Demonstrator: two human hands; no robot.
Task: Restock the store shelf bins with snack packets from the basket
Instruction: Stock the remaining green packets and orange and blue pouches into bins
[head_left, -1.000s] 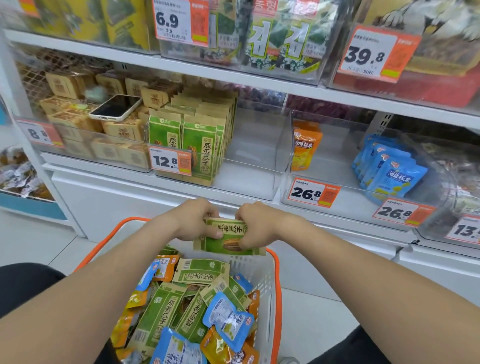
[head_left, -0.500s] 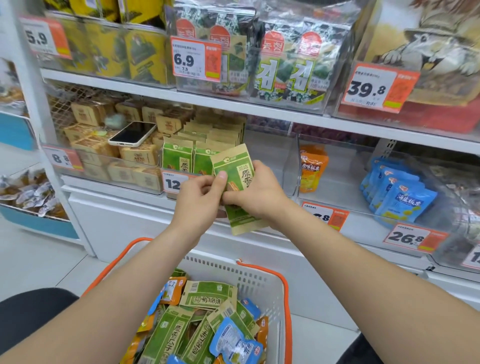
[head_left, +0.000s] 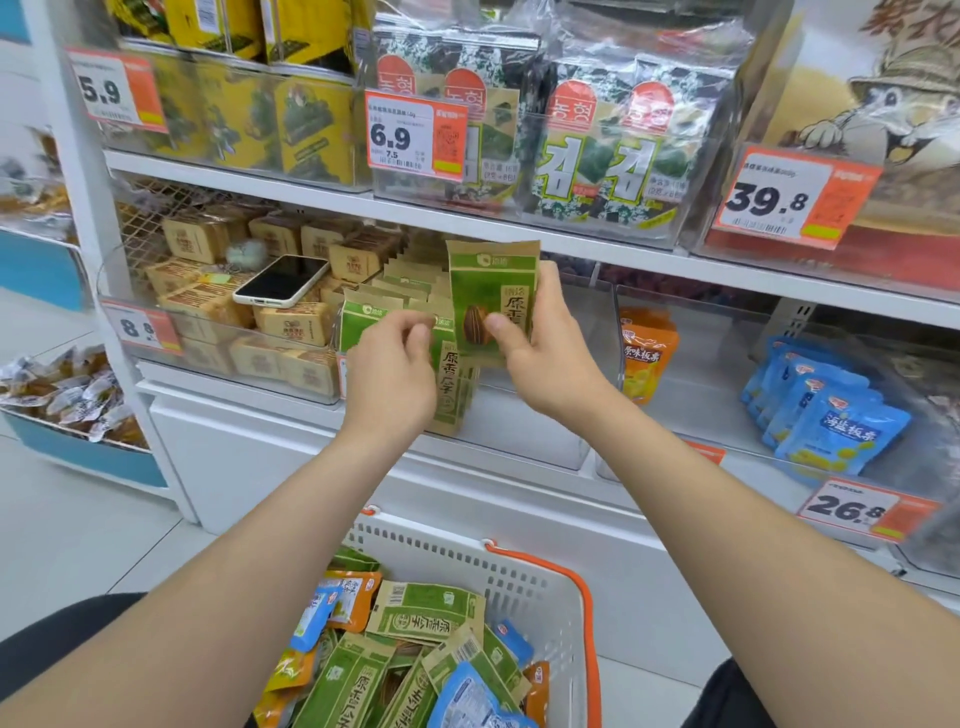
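My right hand (head_left: 545, 353) grips a green sunflower-seed packet (head_left: 491, 296) and holds it upright at the clear shelf bin (head_left: 519, 436), just right of the row of matching green packets (head_left: 363, 314) standing there. My left hand (head_left: 389, 369) is at the front of that row with its fingers curled by the packets' top edge; whether it pinches one is hidden. Below, the white basket with an orange rim (head_left: 587, 603) holds several green (head_left: 426, 613), blue and orange snack packets.
A phone (head_left: 283, 280) lies on brown boxed snacks (head_left: 293, 322) in the bin to the left. To the right, bins hold an orange packet (head_left: 647, 353) and blue packets (head_left: 831, 421). Seaweed packs (head_left: 597, 150) fill the shelf above.
Both hands lifted the green packet from over the basket up to the shelf bin. My left hand has let it go and moved to the row of packets in the bin; my right hand keeps it.
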